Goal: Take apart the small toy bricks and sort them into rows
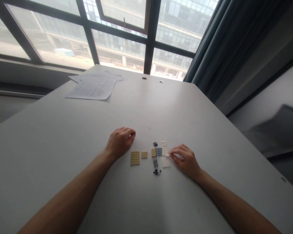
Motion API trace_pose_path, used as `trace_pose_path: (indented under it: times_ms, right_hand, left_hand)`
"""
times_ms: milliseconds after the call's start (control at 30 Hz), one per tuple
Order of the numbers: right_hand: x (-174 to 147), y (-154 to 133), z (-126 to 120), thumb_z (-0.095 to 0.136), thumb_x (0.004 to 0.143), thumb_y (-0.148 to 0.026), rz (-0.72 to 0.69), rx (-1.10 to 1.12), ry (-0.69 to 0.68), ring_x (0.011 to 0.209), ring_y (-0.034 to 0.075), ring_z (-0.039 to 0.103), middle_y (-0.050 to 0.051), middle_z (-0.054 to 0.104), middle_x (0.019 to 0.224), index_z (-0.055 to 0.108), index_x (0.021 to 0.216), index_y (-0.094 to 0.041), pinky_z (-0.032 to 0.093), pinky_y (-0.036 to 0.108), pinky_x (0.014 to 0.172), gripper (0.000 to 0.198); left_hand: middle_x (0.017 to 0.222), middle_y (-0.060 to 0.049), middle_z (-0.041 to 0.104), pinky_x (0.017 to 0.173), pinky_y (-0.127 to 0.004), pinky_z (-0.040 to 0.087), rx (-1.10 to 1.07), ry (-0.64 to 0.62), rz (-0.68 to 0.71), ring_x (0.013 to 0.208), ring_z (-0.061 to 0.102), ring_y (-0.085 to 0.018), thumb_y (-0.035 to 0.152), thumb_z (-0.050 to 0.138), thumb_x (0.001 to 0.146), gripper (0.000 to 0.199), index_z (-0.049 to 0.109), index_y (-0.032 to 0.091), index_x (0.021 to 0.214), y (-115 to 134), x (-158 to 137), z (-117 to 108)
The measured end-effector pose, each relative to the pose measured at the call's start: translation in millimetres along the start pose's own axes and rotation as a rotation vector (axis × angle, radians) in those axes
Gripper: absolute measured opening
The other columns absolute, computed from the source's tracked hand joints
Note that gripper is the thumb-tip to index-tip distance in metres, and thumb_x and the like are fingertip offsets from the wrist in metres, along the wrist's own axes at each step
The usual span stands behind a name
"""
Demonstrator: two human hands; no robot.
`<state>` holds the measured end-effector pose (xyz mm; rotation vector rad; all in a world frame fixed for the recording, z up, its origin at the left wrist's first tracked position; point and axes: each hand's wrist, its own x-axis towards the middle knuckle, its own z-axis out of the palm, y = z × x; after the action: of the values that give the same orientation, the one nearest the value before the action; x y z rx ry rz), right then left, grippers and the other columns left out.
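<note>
My left hand rests on the table with its fingers curled in, and nothing shows in it. Just in front of its wrist lies a large tan toy-brick plate, with a smaller tan plate to the right. My right hand pinches thumb and fingers at the edge of a white studded plate. Beside that are a third tan plate and a blue-grey plate. A smooth white tile, a grey piece and a black-and-white piece lie nearer me.
A small black piece and a small white piece lie at the far side of the group. Printed papers are spread at the white table's far left. Windows and a dark curtain stand behind.
</note>
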<state>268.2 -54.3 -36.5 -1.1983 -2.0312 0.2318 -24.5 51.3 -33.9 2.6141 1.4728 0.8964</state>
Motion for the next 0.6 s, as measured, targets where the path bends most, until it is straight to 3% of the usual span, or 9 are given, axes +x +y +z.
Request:
trace_pose_path:
  times_ms: [333, 600]
  right_hand:
    - [-4, 5, -4, 0.061, 0.084, -0.019, 0.164, 0.051, 0.124, 0.075, 0.017, 0.058, 0.002, 0.066, 0.081, 0.066, 0.082, -0.022, 0.048, 0.031, 0.071, 0.006]
    - [-1, 6, -4, 0.058, 0.085, -0.025, 0.274, 0.087, 0.196, 0.071, 0.017, 0.058, 0.003, 0.066, 0.078, 0.067, 0.084, -0.02, 0.048, 0.03, 0.067, 0.01]
  left_hand:
    - [0.083, -0.004, 0.068, 0.076, -0.031, 0.046, -0.047, 0.041, -0.026, 0.079, 0.061, -0.019, 0.027, 0.046, 0.087, 0.02, 0.065, 0.019, 0.083, -3, -1, -1]
    - [0.083, -0.003, 0.069, 0.077, -0.028, 0.049, -0.157, 0.17, -0.221, 0.075, 0.063, -0.017, 0.034, 0.051, 0.085, 0.021, 0.066, 0.02, 0.088, -18, 1, -7]
